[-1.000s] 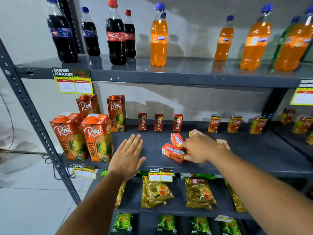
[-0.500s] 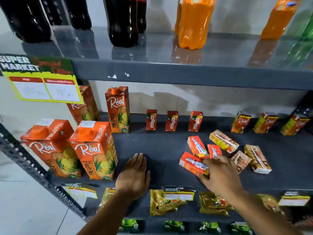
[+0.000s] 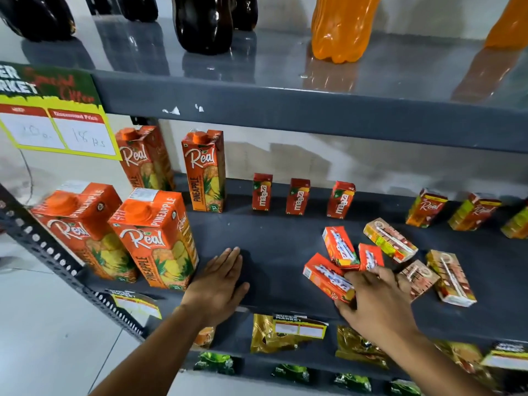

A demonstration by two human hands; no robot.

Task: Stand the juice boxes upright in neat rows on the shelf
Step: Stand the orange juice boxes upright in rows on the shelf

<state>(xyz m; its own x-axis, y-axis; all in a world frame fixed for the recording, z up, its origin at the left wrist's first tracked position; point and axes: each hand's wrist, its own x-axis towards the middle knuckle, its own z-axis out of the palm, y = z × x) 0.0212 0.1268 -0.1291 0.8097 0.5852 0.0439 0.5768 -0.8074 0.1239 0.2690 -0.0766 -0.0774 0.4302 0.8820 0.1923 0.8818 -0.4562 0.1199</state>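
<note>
I count three upright Maaza boxes at centre | six fallen boxes lower right | right hand gripping one fallen red box | left hand flat, fingers wide, on shelf

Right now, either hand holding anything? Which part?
Left hand lies flat on the dark grey shelf, empty. Right hand covers the near end of a fallen small red juice box; grip unclear.

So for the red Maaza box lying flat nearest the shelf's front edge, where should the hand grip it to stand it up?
Probably across its two long narrow sides, coming from above. That red box lies flat on its broad face, angled, with the right hand already over its near end. Its far end is free; a second box crowds its right side, so a pinch near the near end looks easiest.
</note>
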